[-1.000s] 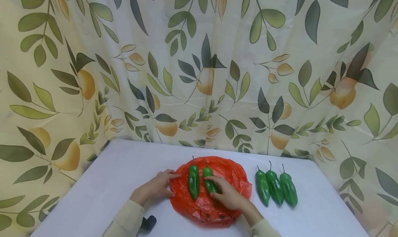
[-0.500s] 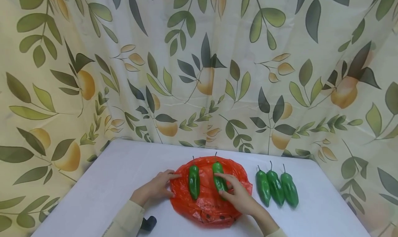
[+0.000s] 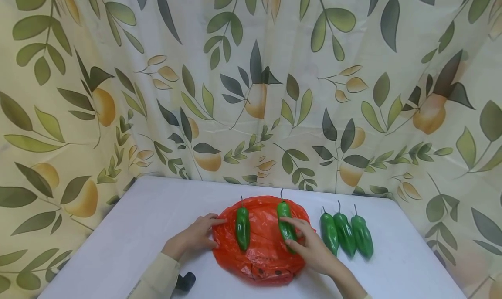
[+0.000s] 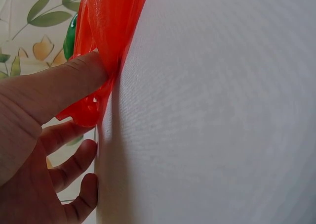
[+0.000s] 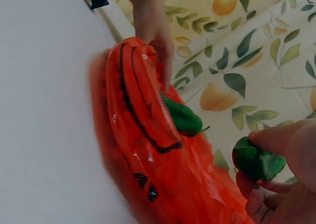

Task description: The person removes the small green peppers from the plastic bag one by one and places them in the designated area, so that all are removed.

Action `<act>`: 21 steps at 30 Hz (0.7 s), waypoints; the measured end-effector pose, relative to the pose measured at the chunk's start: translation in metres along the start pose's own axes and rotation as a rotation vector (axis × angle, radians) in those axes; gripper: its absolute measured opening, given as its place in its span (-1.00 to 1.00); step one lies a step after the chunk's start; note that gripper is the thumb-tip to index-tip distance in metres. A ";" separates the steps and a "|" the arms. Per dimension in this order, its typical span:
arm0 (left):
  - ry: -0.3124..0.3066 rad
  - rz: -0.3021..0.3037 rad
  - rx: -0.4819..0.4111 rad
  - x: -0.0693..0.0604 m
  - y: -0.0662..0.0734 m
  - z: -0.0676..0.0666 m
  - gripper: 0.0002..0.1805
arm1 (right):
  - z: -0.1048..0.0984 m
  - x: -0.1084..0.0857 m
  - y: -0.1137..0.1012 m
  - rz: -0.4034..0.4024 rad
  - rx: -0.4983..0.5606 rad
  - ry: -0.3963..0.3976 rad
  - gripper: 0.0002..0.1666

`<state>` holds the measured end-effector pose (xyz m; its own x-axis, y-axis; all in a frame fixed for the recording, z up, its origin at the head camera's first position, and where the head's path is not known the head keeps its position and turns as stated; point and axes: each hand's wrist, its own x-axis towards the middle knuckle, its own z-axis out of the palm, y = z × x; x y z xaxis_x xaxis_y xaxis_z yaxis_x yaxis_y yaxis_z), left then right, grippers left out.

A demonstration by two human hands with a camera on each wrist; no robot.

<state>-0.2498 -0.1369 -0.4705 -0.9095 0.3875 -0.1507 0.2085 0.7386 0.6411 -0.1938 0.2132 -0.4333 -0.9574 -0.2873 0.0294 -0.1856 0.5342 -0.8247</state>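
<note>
A flattened red plastic bag (image 3: 262, 264) lies on the white table. On its left half rests one long green pepper (image 3: 242, 229), stem pointing away. My right hand (image 3: 310, 249) grips a second green pepper (image 3: 285, 220) between thumb and fingers, over the bag's right side; the right wrist view shows the pinched pepper (image 5: 254, 159) end-on. At the bag's left edge my left hand (image 3: 194, 236) rests with thumb and forefinger spread, touching the plastic. The left wrist view has the thumb (image 4: 74, 83) pressing on the bag (image 4: 111, 26), the other fingers loosely bent.
Several things stand around: three green peppers (image 3: 346, 233) lie side by side to the right of the bag. A small black object (image 3: 186, 281) sits near the left forearm. A leaf-and-fruit patterned curtain (image 3: 251, 94) encloses the table (image 3: 164, 198) behind and at the sides.
My right hand has carried its pepper rightward across the bag, away from the other pepper. The left hand stays at the bag's left edge. The head view has shifted slightly.
</note>
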 end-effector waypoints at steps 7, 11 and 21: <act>0.001 -0.002 -0.005 -0.001 0.000 0.000 -0.26 | -0.013 -0.005 -0.002 0.001 -0.010 0.046 -0.34; 0.005 -0.006 -0.005 0.000 0.000 0.001 -0.26 | -0.024 -0.009 -0.003 0.014 -0.020 0.058 -0.35; 0.006 0.004 -0.002 -0.001 0.001 0.000 -0.27 | -0.048 -0.015 0.005 -0.010 -0.054 0.095 -0.41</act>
<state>-0.2490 -0.1365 -0.4699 -0.9110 0.3867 -0.1435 0.2112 0.7362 0.6429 -0.1906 0.2582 -0.4109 -0.9716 -0.2174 0.0930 -0.2045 0.5749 -0.7923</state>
